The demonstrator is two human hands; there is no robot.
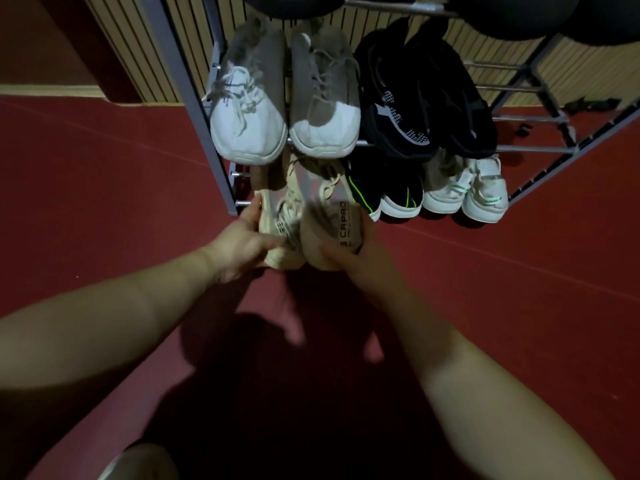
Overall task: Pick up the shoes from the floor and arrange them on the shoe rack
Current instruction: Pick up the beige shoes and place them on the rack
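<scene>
A pair of beige lace-up sneakers is at the lower left of the metal shoe rack [194, 98]. My left hand [242, 244] grips the left beige sneaker [280, 216] by its heel. The right beige sneaker [332, 216], with printed lettering on its side, is held at the heel by my right hand [349, 252]. Both toes point in under the rack's lower bar, and the heels stick out toward me. Whether the soles rest on the rack or the floor is hidden.
The shelf above holds white sneakers [247, 109], grey-and-white sneakers [325, 98] and black knit shoes [426, 98]. The lower row has black shoes with green stripes [384, 192] and white shoes [464, 192]. Red floor [104, 188] surrounds the rack. A ribbed wall panel [145, 46] stands behind.
</scene>
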